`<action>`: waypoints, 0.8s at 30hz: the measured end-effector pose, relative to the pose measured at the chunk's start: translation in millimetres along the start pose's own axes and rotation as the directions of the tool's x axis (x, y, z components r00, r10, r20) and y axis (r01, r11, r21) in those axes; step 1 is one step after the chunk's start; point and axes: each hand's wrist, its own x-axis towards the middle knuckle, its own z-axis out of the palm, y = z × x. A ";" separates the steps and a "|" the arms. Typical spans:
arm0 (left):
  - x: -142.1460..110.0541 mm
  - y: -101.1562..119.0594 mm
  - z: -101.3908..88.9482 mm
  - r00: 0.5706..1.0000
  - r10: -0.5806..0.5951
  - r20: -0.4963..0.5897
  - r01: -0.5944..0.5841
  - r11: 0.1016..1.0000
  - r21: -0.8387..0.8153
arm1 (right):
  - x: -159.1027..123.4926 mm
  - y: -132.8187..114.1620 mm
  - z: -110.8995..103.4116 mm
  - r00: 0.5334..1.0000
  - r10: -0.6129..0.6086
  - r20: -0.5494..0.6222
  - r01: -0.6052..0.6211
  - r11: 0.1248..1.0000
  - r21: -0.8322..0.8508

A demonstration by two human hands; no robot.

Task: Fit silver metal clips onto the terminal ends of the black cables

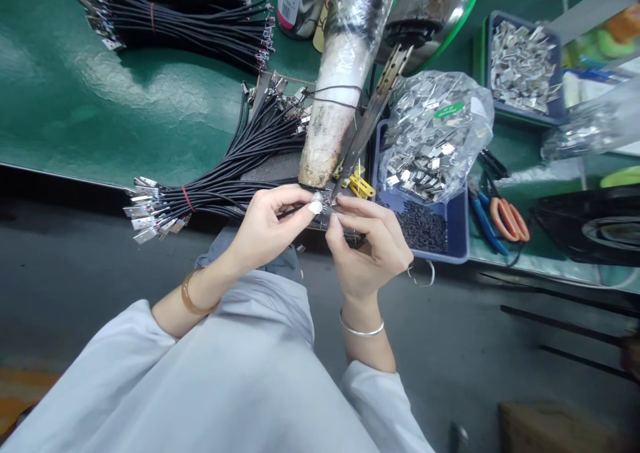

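Close together at the table's front edge, both hands meet at the end of a black cable. My left hand (280,223) pinches the cable end between thumb and index finger. My right hand (367,240) is also closed in a pinch, at the wire tips; whatever small piece lies between its fingers is too small to make out. Beside the left hand runs a bundle of black cables (220,173), tied with a red band, with metal connectors on its left ends. A white, plastic-wrapped tube (330,106) of a machine points down just above the fingers.
Right of the hands, a blue tray (457,240) holds small black sleeves and a clear bag of metal connectors (435,140). Blue-handled pliers (485,220) and orange-handled scissors (507,218) lie beyond. A second tray (493,96) holds metal parts. More bundled cables (190,23) lie at the back left.
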 end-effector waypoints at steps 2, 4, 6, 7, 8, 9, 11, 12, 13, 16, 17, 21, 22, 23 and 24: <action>0.3 0.8 0.8 1.000 0.001 -0.007 -0.002 1.000 -0.006 | 0.8 -0.5 0.3 1.000 0.000 -0.008 0.000 1.000 -0.009; 0.4 1.9 1.2 1.000 0.008 -0.013 -0.008 1.000 -0.006 | 1.2 -1.0 0.3 1.000 -0.003 -0.013 0.003 1.000 -0.015; 0.1 2.5 1.1 1.000 0.012 -0.015 -0.012 1.000 0.000 | 1.0 -1.4 -0.1 1.000 -0.004 -0.011 0.004 1.000 -0.015; -0.2 2.5 0.9 1.000 0.011 -0.014 -0.011 1.000 0.003 | 0.7 -1.5 -0.4 1.000 -0.003 -0.004 0.003 1.000 -0.015; -0.5 2.3 0.7 1.000 0.009 -0.011 -0.009 1.000 0.006 | 0.3 -1.5 -0.7 1.000 -0.001 0.002 0.001 1.000 -0.014; -0.7 2.0 0.4 1.000 0.006 -0.008 -0.006 1.000 0.006 | -0.2 -1.3 -1.0 1.000 -0.001 0.007 0.001 1.000 -0.011; -1.2 1.0 0.0 1.000 0.001 -0.003 -0.001 1.000 0.008 | -1.1 -0.7 -1.3 1.000 -0.004 0.011 0.004 1.000 -0.010; -1.4 0.6 -0.1 1.000 -0.001 -0.003 0.001 1.000 0.010 | -1.5 -0.4 -1.3 1.000 -0.007 0.010 0.007 1.000 -0.013; -1.5 0.3 -0.1 1.000 -0.003 -0.002 0.003 1.000 0.012 | -1.8 -0.1 -1.2 1.000 -0.009 0.007 0.009 1.000 -0.019; -1.7 0.2 -0.1 1.000 -0.011 0.006 0.010 1.000 0.023 | -2.6 0.6 -0.9 1.000 -0.010 0.004 0.010 0.999 -0.037; -1.9 0.4 -0.2 1.000 -0.011 0.010 0.010 1.000 0.027 | -2.9 0.7 -1.0 1.000 -0.011 0.005 0.011 0.999 -0.040; -2.9 2.9 -2.2 0.999 0.015 0.031 -0.017 0.997 0.075 | -4.8 -0.2 -2.4 0.999 -0.027 -0.023 0.026 0.998 -0.059; -3.2 3.8 -3.1 0.999 0.026 0.043 -0.030 0.995 0.095 | -5.1 -0.9 -3.1 0.999 -0.018 -0.037 0.016 0.998 -0.056; -3.5 4.7 -4.2 0.998 0.037 0.057 -0.044 0.992 0.118 | -5.1 -1.8 -4.0 0.999 0.013 -0.046 -0.015 0.999 -0.040; -3.7 5.3 -5.3 0.996 0.049 0.072 -0.059 0.988 0.142 | -4.8 -2.8 -5.0 0.997 0.069 -0.042 -0.069 0.998 -0.008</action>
